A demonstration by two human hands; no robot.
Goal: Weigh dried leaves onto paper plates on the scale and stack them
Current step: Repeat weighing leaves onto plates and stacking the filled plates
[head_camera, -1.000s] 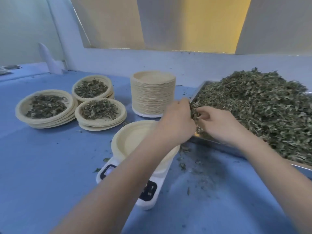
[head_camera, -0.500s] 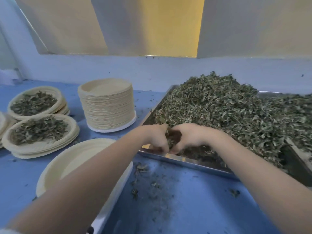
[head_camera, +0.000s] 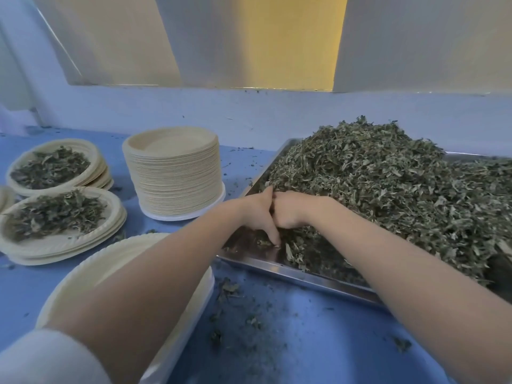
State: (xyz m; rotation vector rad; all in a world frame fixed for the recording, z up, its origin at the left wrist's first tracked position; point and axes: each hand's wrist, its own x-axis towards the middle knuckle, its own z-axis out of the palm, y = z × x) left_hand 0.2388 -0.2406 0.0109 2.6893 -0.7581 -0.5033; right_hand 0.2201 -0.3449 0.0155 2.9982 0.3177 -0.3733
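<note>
Both hands, left hand (head_camera: 259, 214) and right hand (head_camera: 291, 210), cup leaves (head_camera: 388, 184) at the tray's (head_camera: 304, 275) near-left corner; the empty plate (head_camera: 116, 261) lies left of the tray.

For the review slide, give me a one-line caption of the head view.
Both hands, left hand beside right hand, gather dried leaves in the metal tray; an empty paper plate waits nearby.

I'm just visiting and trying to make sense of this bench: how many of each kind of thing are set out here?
Piles of plates topped with leaves, fully in view: 2
Tall stack of empty plates: 1
Empty plate under the left arm: 1
Metal tray of dried leaves: 1
Hands in the tray: 2
Total: 7
</note>
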